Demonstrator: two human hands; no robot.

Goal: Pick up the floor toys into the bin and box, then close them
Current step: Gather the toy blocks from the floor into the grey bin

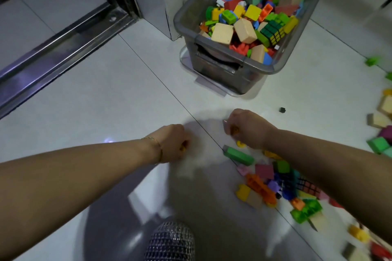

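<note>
A clear grey plastic bin [222,63] stands open on the white floor ahead, heaped with coloured blocks and a cube puzzle [272,33]. My left hand [172,143] is low over the floor, fingers curled round a small yellow piece [182,148]. My right hand [246,127] is curled round a small orange piece [234,129], just above a yellow ring [240,144] and a long green block [238,155]. A pile of mixed toy blocks [275,184] lies under my right forearm.
More blocks are scattered along the right edge [379,144], and a small black piece [282,110] lies alone. The bin's lid [212,86] sits beneath it. A metal door track [63,48] runs at the left. A patterned slipper [169,241] is near the bottom.
</note>
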